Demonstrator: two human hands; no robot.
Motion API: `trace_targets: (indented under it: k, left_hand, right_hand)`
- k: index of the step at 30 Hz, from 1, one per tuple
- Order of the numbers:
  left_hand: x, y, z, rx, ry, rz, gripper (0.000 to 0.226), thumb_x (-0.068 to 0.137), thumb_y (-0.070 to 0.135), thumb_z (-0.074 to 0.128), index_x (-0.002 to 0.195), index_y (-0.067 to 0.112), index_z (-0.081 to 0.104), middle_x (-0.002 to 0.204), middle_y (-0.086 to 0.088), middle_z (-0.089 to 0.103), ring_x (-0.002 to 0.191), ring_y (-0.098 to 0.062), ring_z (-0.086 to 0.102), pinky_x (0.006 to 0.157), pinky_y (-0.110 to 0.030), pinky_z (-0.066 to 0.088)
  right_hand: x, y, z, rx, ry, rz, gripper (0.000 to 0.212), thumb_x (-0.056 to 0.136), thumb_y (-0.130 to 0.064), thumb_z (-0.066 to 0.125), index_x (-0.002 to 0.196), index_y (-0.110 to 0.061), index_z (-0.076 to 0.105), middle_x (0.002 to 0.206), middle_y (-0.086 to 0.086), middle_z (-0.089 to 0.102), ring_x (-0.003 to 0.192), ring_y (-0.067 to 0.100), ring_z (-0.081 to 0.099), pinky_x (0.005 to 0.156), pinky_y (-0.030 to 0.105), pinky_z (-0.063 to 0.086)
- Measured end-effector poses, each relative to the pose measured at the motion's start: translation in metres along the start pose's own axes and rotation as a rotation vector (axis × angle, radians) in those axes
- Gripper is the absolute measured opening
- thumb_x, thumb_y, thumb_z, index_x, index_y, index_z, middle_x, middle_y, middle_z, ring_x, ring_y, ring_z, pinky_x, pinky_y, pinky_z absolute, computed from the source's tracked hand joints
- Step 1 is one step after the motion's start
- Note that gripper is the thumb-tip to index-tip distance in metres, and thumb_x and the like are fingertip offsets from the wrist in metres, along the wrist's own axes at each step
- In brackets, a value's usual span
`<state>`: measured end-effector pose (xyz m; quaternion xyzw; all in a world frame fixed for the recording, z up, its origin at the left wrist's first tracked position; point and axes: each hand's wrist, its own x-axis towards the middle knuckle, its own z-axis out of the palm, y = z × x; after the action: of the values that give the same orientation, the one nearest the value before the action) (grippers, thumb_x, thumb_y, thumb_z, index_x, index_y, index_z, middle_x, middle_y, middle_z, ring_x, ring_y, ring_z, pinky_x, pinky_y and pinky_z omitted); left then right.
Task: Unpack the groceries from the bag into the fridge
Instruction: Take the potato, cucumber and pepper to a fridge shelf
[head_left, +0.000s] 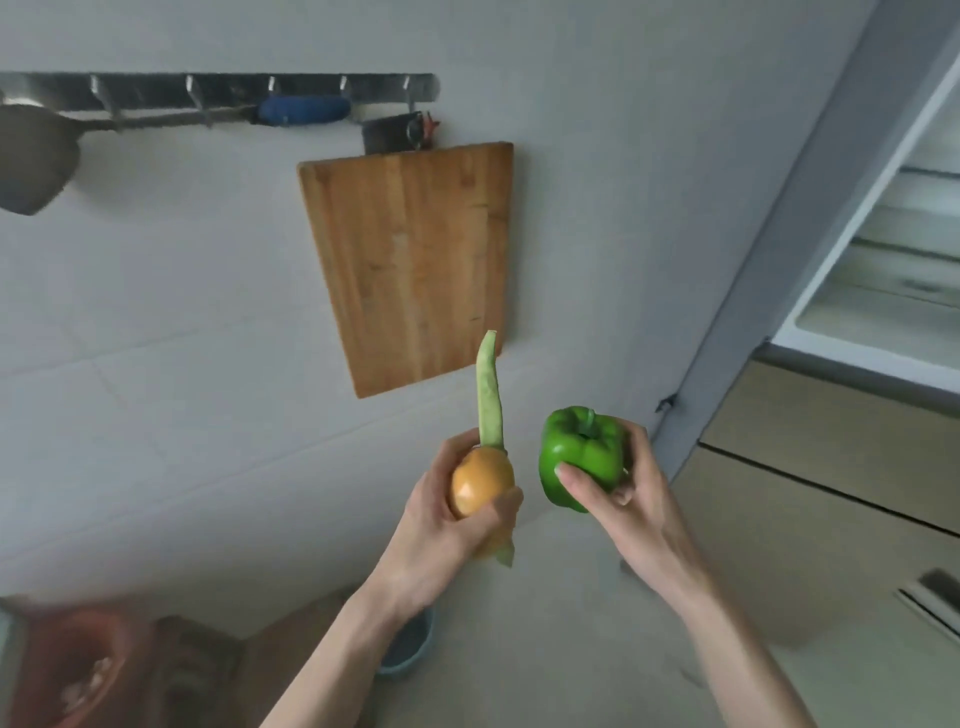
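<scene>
From the head camera, your left hand (447, 512) grips an onion (480, 488) with a long green bean (489, 395) pinned behind it; your right hand (618, 499) clasps the green pepper (579, 457). The open fridge (893, 249) lies up and right of your right hand. Lead with the pepper, and keep your thumb tight so the bean doesn't slip.

Both forearms raised, left hand (441, 514) and right hand (631, 493) each curled in a grip.
</scene>
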<state>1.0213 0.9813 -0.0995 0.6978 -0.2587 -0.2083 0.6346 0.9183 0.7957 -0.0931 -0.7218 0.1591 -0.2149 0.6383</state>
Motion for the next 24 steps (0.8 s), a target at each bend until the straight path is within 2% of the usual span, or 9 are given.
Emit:
trace_targets:
  k: [5, 7, 10, 13, 17, 19, 24]
  left_hand:
    - [0.03, 0.01, 0.092, -0.015, -0.065, 0.055, 0.066, 0.068, 0.053, 0.082, 0.129, 0.042, 0.057, 0.116, 0.007, 0.071, 0.1, -0.017, 0.071, 0.082, -0.036, 0.064]
    - [0.042, 0.014, 0.126, -0.031, -0.1, 0.06, 0.067, 0.069, 0.051, 0.083, 0.129, 0.04, 0.058, 0.116, 0.005, 0.071, 0.099, -0.018, 0.072, 0.08, -0.036, 0.064]
    - [0.056, 0.024, 0.173, -0.039, -0.152, 0.082, 0.062, 0.074, 0.043, 0.085, 0.129, 0.039, 0.058, 0.116, 0.006, 0.071, 0.095, -0.015, 0.072, 0.072, -0.027, 0.061]
    - [0.069, 0.038, 0.213, -0.07, -0.206, 0.095, 0.054, 0.08, 0.034, 0.085, 0.127, 0.039, 0.059, 0.113, 0.007, 0.071, 0.09, -0.012, 0.071, 0.067, -0.023, 0.059]
    - [0.088, 0.052, 0.257, -0.072, -0.248, 0.137, 0.055, 0.074, 0.042, 0.083, 0.123, 0.048, 0.059, 0.111, 0.014, 0.068, 0.093, -0.01, 0.07, 0.07, -0.026, 0.06]
    - [0.097, 0.057, 0.275, -0.078, -0.266, 0.154, 0.055, 0.073, 0.043, 0.083, 0.122, 0.051, 0.058, 0.11, 0.015, 0.066, 0.093, -0.01, 0.069, 0.071, -0.026, 0.06]
    - [0.125, 0.066, 0.316, -0.087, -0.323, 0.195, 0.06, 0.069, 0.049, 0.083, 0.123, 0.052, 0.057, 0.114, 0.016, 0.063, 0.096, -0.011, 0.068, 0.072, -0.03, 0.062]
  right_hand:
    - [-0.013, 0.004, -0.097, 0.041, 0.139, -0.007, 0.058, 0.079, -0.023, 0.085, 0.129, -0.023, 0.055, 0.115, -0.003, 0.075, 0.107, 0.01, 0.073, 0.082, 0.018, 0.056]
    - [-0.018, 0.006, -0.133, 0.032, 0.19, -0.007, 0.059, 0.078, -0.019, 0.084, 0.13, -0.02, 0.054, 0.112, -0.001, 0.075, 0.103, 0.009, 0.074, 0.08, 0.018, 0.056]
    - [-0.027, 0.005, -0.18, 0.015, 0.253, -0.016, 0.058, 0.079, -0.015, 0.086, 0.128, -0.021, 0.055, 0.109, -0.001, 0.076, 0.1, 0.008, 0.074, 0.079, 0.017, 0.056]
    - [-0.034, -0.001, -0.22, -0.015, 0.326, -0.034, 0.059, 0.074, -0.023, 0.086, 0.124, -0.023, 0.055, 0.102, -0.009, 0.077, 0.097, 0.004, 0.073, 0.08, 0.017, 0.055]
    - [-0.037, -0.005, -0.263, -0.048, 0.399, -0.067, 0.06, 0.072, -0.029, 0.085, 0.125, -0.027, 0.056, 0.109, -0.015, 0.075, 0.104, 0.004, 0.072, 0.085, 0.019, 0.055]
    - [-0.037, -0.004, -0.281, -0.057, 0.438, -0.087, 0.061, 0.072, -0.034, 0.087, 0.124, -0.031, 0.056, 0.113, -0.015, 0.073, 0.108, 0.007, 0.071, 0.09, 0.024, 0.057]
    - [-0.031, 0.0, -0.32, -0.091, 0.546, -0.108, 0.07, 0.059, -0.065, 0.091, 0.118, -0.048, 0.058, 0.121, -0.011, 0.071, 0.113, 0.012, 0.07, 0.098, 0.039, 0.054]
